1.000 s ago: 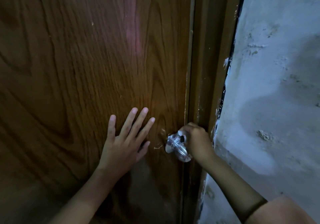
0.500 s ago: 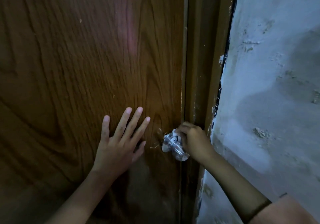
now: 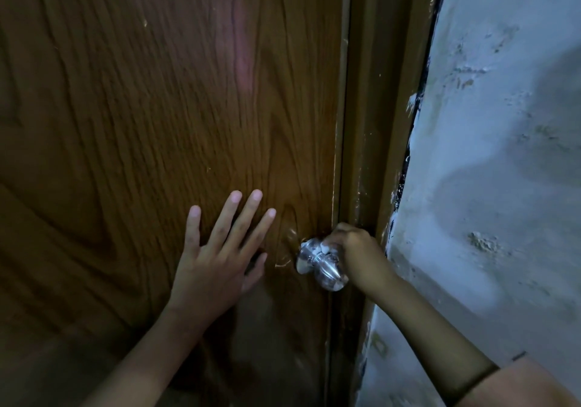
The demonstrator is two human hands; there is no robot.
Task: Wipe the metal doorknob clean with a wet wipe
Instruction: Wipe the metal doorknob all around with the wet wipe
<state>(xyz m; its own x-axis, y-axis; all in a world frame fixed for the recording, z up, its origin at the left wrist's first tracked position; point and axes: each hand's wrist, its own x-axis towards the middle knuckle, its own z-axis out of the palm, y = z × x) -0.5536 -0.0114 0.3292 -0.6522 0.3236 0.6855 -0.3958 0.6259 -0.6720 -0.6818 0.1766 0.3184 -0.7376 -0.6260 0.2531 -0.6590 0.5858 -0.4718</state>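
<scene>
- left hand [image 3: 210,268] flat against the wooden door [image 3: 141,123], fingers spread, grasping nothing, just left of the metal doorknob [image 3: 320,263].
- right hand [image 3: 358,255] curled over the knob's upper right side, fingers clenched; a scrap of white, seemingly the wet wipe [image 3: 327,247], pressed between fingertips and metal, too small to make out fully.
- doorknob shiny, low on the door's right edge, beside the door frame [image 3: 377,123].
- rough pale wall [image 3: 503,155] to the right of the frame, paint chipped along the seam.
- dim lighting throughout.
</scene>
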